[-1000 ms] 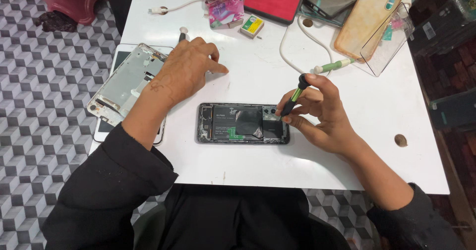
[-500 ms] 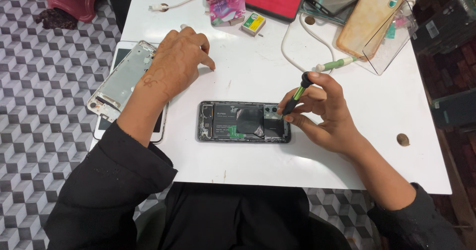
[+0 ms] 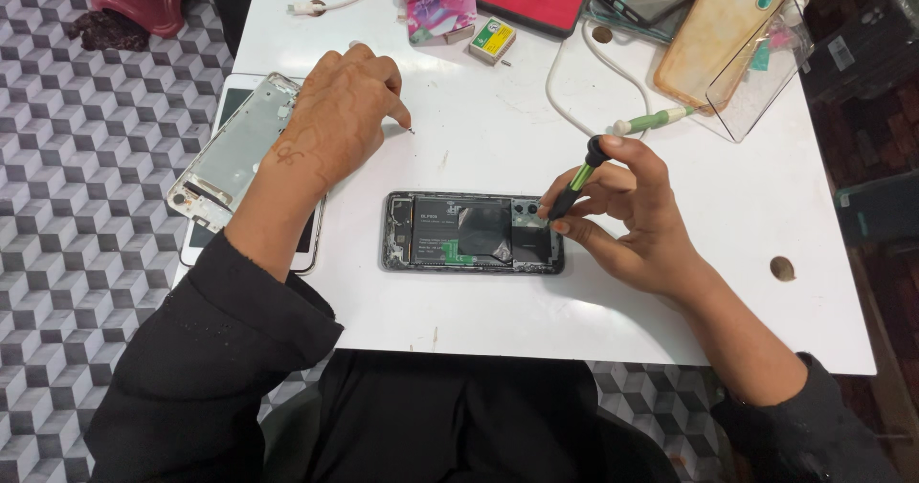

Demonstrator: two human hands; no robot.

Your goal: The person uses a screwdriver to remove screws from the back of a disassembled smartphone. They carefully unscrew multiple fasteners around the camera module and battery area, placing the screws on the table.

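Unscrewing step in hand. Right hand fingers clenched on screwdriver, tip down on opened phone near camera end. Left hand fingers curled, apparently empty, fingertips beside tiny screw on worktop. Next move likely needs steady, upright tip.

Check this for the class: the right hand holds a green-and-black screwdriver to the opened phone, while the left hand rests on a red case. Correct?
Not quite. In the head view the left hand rests on the white table, not a red case. The rest stands.

One opened phone, two screwdrivers, one phone frame, two hands
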